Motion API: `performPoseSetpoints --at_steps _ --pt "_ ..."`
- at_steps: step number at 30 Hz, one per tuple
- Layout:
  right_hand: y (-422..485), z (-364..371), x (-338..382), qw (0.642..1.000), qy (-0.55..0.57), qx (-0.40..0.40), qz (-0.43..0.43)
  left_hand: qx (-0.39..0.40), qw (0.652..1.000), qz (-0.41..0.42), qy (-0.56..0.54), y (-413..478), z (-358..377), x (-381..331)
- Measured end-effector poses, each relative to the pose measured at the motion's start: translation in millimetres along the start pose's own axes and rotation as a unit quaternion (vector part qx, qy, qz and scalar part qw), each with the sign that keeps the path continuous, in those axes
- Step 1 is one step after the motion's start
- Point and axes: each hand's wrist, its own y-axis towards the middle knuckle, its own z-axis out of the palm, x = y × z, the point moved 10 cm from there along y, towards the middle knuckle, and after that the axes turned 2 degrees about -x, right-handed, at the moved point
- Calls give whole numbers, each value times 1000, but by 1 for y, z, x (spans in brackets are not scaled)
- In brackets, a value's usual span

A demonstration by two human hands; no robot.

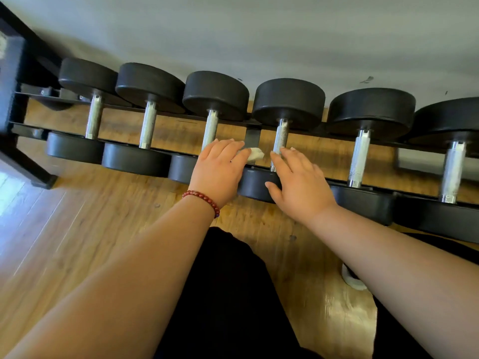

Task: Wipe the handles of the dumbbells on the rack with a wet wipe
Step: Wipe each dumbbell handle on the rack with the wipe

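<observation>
Several black dumbbells with knurled steel handles lie in a row on a low black rack (252, 134). My left hand (220, 168), with a red bead bracelet at the wrist, covers the near end of the third dumbbell's handle (210, 128) and holds a crumpled white wet wipe (255, 154) at its thumb side. My right hand (295, 182) lies with straight fingers over the near weight of the fourth dumbbell, its fingertips at the base of that dumbbell's handle (281, 136). The wipe sits between the two hands, in the gap between the two handles.
The rack stands against a pale wall (259, 35) on a wooden floor (77, 229). A black frame leg (26, 161) angles down at the left. My dark-clothed legs (228, 294) and a white shoe tip (352, 279) are below the hands.
</observation>
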Motion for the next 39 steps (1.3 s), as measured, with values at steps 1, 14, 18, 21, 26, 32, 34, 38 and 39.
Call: performPoseSetpoints --at_steps 1,14,18,21,26,32,34,38,39 --pt "2 -1 4 1000 -4 0 -4 -2 1000 -10 -1 -2 -2 4" --pt "79 31 49 998 -9 31 -54 5 993 -109 33 -11 26 90" --pt "105 48 49 998 13 47 -43 18 994 -107 30 -1 43 111" --pt "121 58 52 997 25 64 -35 27 994 -105 28 5 51 129" --pt "140 62 68 995 51 79 -25 25 995 -92 29 11 50 151" --pt "151 63 85 995 54 79 -10 42 996 -76 16 14 54 170" --pt "153 66 88 995 53 83 -2 49 996 -73 7 14 58 174" --pt "155 71 91 995 63 81 21 56 996 -64 -9 13 61 180" --pt "155 72 92 995 67 74 25 55 996 -64 -13 13 60 181"
